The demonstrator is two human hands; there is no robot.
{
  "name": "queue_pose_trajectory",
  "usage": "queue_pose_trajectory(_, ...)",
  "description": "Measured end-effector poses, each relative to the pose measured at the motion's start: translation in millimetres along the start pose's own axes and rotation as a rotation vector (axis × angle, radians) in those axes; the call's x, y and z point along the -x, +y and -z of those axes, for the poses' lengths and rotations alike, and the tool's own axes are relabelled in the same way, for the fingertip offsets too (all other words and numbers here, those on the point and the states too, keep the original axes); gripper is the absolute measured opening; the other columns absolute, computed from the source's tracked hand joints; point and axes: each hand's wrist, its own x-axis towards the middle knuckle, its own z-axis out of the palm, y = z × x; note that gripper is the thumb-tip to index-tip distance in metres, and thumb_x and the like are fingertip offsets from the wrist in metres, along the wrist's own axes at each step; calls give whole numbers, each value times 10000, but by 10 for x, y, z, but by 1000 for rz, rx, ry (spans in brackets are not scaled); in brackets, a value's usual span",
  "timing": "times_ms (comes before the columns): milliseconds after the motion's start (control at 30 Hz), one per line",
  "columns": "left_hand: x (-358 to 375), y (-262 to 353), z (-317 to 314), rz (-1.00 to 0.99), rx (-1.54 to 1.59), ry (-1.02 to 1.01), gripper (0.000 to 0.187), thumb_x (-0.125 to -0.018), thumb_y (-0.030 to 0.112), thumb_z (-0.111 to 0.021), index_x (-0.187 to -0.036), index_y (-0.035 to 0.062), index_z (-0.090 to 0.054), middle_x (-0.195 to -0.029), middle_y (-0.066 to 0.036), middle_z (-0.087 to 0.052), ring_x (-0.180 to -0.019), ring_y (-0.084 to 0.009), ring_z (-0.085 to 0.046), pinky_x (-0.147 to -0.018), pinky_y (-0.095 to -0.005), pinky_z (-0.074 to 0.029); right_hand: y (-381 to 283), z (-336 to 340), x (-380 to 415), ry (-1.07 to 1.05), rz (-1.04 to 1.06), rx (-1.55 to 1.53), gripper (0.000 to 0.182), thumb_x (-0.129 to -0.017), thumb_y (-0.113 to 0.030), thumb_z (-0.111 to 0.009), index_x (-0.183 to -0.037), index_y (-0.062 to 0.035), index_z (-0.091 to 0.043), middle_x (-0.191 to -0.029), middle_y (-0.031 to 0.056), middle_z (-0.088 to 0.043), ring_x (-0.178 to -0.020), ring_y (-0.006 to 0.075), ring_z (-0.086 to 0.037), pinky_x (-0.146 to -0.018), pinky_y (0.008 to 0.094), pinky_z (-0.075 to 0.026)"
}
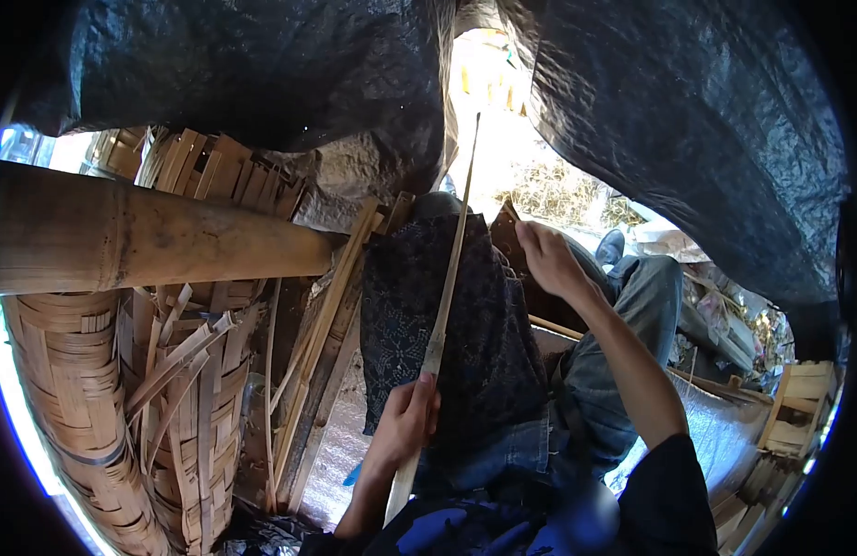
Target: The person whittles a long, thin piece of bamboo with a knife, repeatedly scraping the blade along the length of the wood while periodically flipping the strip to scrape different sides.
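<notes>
A long, thin bamboo strip [453, 269] runs from near my body up over my lap, its far end narrow against the bright gap. My left hand [409, 417] is wrapped round its lower part. Further forward on the right, my right hand [549, 259] is closed beside a brown, pointed piece [508, 232]; its grip there is hard to make out. A dark patterned cloth [419, 324] covers my left thigh under the strip.
A thick bamboo pole [160, 232] juts in from the left above woven bamboo baskets [76, 389]. Bamboo slats [322, 352] lean beside my left leg. Dark plastic sheeting [688, 120] hangs overhead. A wooden crate [801, 408] stands at the right.
</notes>
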Motion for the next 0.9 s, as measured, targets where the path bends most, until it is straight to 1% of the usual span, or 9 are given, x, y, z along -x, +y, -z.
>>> queue_pose_trajectory(67,-29,53,-37,-47,-209,118,485,-991,403,-340,-725,39,-519,-490,-20,-448,-419,-108,-455,-405,-279,-356,-264,176,298,-257,-48,3,420,-984,-319,-429,-754,18,-527,-532,184,-518,-449,283,-546,-466,415,-413)
queue_pose_trajectory(100,-60,66,-52,-41,-213,110,485,-991,403,-340,-725,39,-519,-490,-20,-448,-419,-108,-455,-405,-279,-356,-340,209,441,-256,-59,2,420,-984,-319,-429,-754,18,-527,-532,184,-518,-449,283,-546,-466,415,-413)
queue_pose_trajectory(167,-109,66,-81,-105,-369,150,487,-986,349,-373,-702,-5,-550,-499,-108,-511,-451,-196,-547,-429,-325,-400,-453,226,693,-281,173,-105,431,-987,-321,-419,-704,-2,-477,-488,129,-437,-387,237,-439,-429,391,-357)
queue_pose_trajectory(200,-126,44,-99,-101,-376,141,487,-986,349,-373,-702,-5,-550,-499,-108,-511,-451,-196,-547,-429,-325,-400,-481,224,783,-276,162,-107,431,-987,-321,-419,-704,-2,-477,-488,129,-437,-387,237,-439,-429,391,-357)
queue_pose_trajectory(267,-145,0,-140,-282,-561,240,455,-970,293,-415,-681,-23,-570,-533,-203,-547,-511,-334,-602,-478,-394,-451,-514,209,927,-333,215,107,417,-967,-305,-475,-676,-8,-505,-474,148,-494,-367,277,-517,-392,394,-395)
queue_pose_trajectory(367,-121,-10,-228,-373,-679,303,407,-951,253,-449,-674,-16,-581,-580,-254,-559,-572,-417,-595,-513,-462,-461,-475,159,1014,-324,199,127,430,-961,-334,-481,-671,-18,-507,-451,141,-488,-364,290,-517,-375,390,-388)
queue_pose_trajectory(533,-145,-113,-301,-361,-870,387,382,-937,242,-473,-660,-1,-570,-574,-253,-563,-557,-426,-592,-522,-493,-468,-528,98,1097,-391,68,160,395,-945,-310,-512,-680,-18,-497,-453,141,-478,-412,346,-521,-429,429,-415)
queue_pose_trajectory(600,-143,-105,-333,-364,-922,404,376,-934,238,-475,-659,-1,-567,-572,-257,-562,-552,-428,-591,-518,-496,-469,-483,66,1088,-312,165,203,400,-942,-309,-521,-667,-19,-495,-431,136,-468,-383,334,-507,-403,419,-412)
queue_pose_trajectory(900,-170,-160,-344,-400,-976,428,373,-937,242,-464,-673,0,-566,-565,-257,-560,-546,-433,-587,-509,-496,-470,-450,-126,892,-170,233,237,425,-941,-345,-511,-662,-25,-491,-440,135,-497,-408,313,-563,-390,414,-446)
